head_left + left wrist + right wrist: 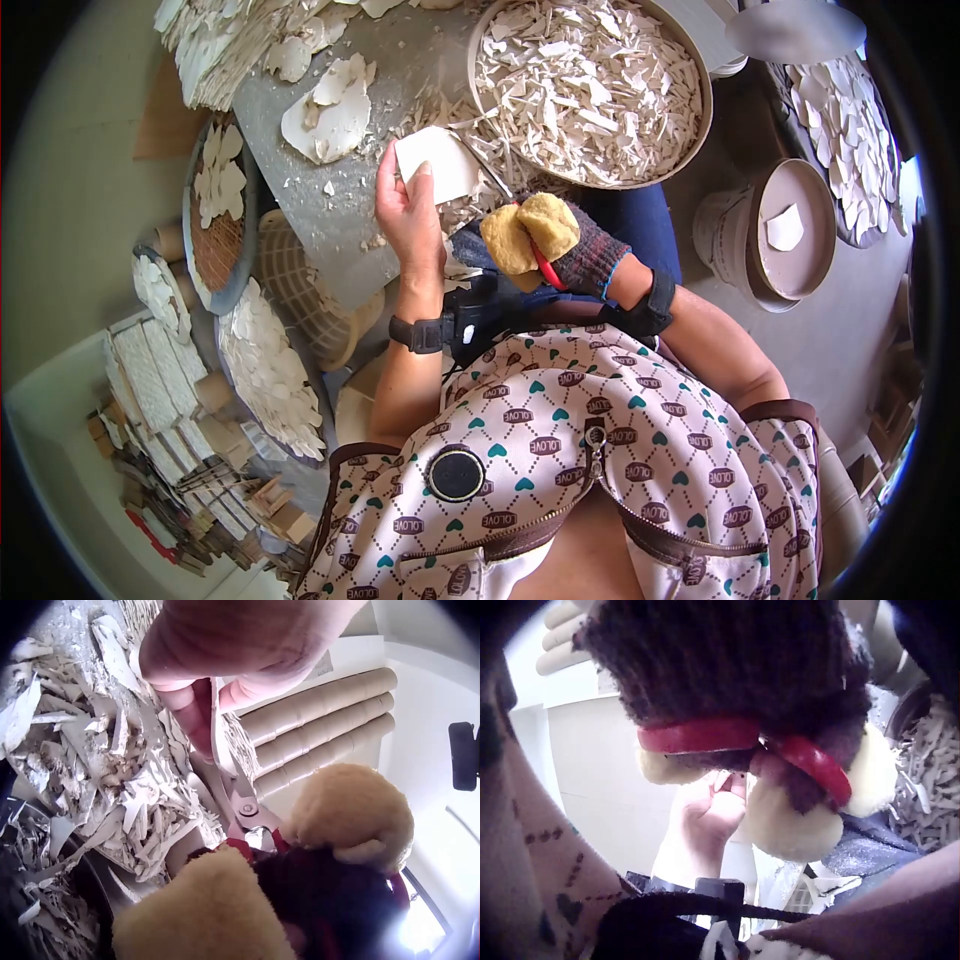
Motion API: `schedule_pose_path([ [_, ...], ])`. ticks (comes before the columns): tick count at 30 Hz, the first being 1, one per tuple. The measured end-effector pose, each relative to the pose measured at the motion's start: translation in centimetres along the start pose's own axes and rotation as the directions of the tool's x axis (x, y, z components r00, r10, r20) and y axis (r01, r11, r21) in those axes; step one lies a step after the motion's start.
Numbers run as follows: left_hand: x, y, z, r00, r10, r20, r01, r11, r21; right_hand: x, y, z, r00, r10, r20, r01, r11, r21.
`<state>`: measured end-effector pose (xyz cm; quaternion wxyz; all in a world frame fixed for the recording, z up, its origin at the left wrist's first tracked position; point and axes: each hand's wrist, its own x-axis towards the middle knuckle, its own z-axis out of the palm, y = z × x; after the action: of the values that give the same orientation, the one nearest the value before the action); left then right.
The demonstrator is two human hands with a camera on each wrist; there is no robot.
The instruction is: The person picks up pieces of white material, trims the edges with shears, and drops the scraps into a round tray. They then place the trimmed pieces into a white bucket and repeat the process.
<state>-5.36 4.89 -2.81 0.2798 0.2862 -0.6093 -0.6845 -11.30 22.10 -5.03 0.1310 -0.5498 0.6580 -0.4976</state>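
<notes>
My bare left hand (411,225) pinches a thin, flat, off-white sheet piece (437,165) between thumb and fingers, seen edge-on in the left wrist view. A dark knitted glove covers my right hand (592,250), which grips a pair of scissors (245,808) by red handles. Yellow fluffy padding (550,222) bulges around the handles. The blades reach to the lower edge of the sheet piece, partly hidden behind it in the left wrist view. In the right wrist view, glove and padding hide the blades.
A round basin (709,105) heaped with narrow offcuts stands ahead. Loose irregular sheets (330,110) and crumbs lie on the grey tabletop (330,225); a tall stack (215,50) rises at its far left. A bucket (720,235) is at right, a woven basket (300,265) at left.
</notes>
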Motion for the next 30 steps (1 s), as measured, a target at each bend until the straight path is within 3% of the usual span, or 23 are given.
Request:
schedule_pose_path([
  [6, -0.4, 1.1, -0.5, 0.999, 0.043, 0.026, -0.044, 0.997, 0.058, 0.3, 1.2, 1.1, 0.998, -0.050, -0.042, 0.049, 0.998, -0.035],
  [9, -0.7, 0.6, -0.3, 0.997, 0.058, -0.048, -0.061, 0.995, -0.073, 1.3, -0.3, -0.1, 0.997, -0.039, -0.061, 0.036, 0.998, -0.054],
  [15, -1.1, 0.6, 0.5, 0.993, 0.010, -0.117, -0.016, 0.998, -0.052, 1.1, 0.5, 1.0, 0.998, 0.027, -0.049, -0.031, 0.996, -0.089],
  [18, -0.3, 0.1, -0.2, 0.995, 0.039, -0.091, -0.036, 0.998, 0.042, 1.0, 0.5, 0.7, 0.999, 0.009, -0.033, -0.012, 0.995, -0.102],
  [24, 0.6, 0.9, -0.9, 1.000, -0.014, -0.008, 0.015, 0.997, 0.074, 1.2, 0.1, 0.6, 0.998, 0.063, 0.005, -0.063, 0.997, 0.040],
  [26, 1.0, 1.2, -0.9, 0.999, 0.046, 0.029, -0.049, 0.995, 0.091, 1.1, 0.8, 0.9, 0.980, 0.185, 0.076, -0.199, 0.942, 0.271],
  [28, 0.6, 1.5, -1.0, 0.995, 0.065, 0.081, -0.073, 0.993, 0.096, 1.3, 0.4, 0.1, 1.000, 0.017, 0.019, -0.016, 1.000, -0.019],
  [29, 0.4, 1.7, -1.0, 0.991, 0.059, 0.119, -0.070, 0.993, 0.093, 0.8, 1.2, 0.7, 0.990, 0.119, 0.069, -0.125, 0.988, 0.091],
  [30, 0.3, 1.7, -1.2, 0.986, 0.051, 0.156, -0.066, 0.994, 0.091, 1.0, 0.9, 0.5, 0.994, 0.085, 0.067, -0.088, 0.995, 0.038],
])
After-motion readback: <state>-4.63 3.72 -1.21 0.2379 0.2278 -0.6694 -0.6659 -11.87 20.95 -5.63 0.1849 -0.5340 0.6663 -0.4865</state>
